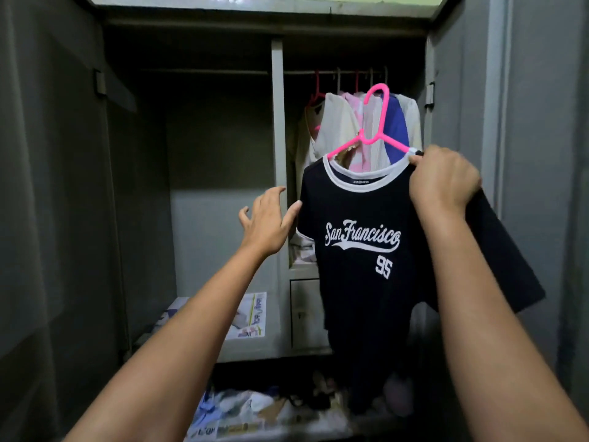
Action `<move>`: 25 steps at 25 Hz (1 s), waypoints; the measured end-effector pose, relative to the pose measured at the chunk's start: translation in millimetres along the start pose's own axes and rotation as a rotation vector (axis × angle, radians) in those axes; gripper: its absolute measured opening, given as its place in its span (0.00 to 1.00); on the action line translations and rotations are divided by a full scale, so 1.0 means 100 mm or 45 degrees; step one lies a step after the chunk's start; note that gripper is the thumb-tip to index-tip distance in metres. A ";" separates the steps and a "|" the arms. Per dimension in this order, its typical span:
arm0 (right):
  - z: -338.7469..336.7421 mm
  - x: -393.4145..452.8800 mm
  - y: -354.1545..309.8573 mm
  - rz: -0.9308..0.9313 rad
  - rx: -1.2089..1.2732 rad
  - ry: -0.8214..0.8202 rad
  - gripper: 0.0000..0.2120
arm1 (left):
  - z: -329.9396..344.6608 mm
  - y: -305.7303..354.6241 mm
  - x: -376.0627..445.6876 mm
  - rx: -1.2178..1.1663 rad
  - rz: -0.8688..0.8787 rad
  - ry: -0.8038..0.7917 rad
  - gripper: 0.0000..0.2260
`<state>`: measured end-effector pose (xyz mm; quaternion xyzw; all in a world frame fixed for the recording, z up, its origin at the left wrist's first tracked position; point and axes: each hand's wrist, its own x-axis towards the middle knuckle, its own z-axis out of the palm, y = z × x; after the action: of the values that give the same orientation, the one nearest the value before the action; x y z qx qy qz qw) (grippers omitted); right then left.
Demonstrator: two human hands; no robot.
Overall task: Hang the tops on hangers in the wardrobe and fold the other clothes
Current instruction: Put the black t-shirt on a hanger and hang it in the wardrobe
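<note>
Inside wardrobe (277,122), tops (338,129) hang; right hand (443,180) grips T-shirt (366,250).

Both forearms are bare to the frame edge, with no sleeves showing.

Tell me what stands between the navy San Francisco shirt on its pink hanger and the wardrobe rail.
Nothing solid blocks it. The right hand holds the navy shirt on the pink hanger in front of the rail. Behind it, hung clothes crowd the rail's right part; its left end looks bare. The left hand is open beside the shirt.
</note>
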<state>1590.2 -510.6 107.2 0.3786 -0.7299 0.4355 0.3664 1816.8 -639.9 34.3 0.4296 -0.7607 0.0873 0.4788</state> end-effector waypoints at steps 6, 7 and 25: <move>0.81 1.16 -0.73 -0.098 -0.089 0.052 0.12 | 0.33 -0.16 1.07 0.186 0.098 0.043 0.30; 0.94 1.36 -0.86 -0.117 -0.118 0.064 0.14 | 0.39 -0.19 1.27 0.245 0.118 0.064 0.31; 2.66 2.90 -2.43 -0.414 -0.305 0.088 0.15 | 1.22 -0.64 2.99 0.442 0.222 0.743 0.26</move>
<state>1618.7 -901.9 351.0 0.4298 -0.6929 0.2933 0.4991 1732.6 -915.8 192.1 0.3950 -0.5993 0.3752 0.5866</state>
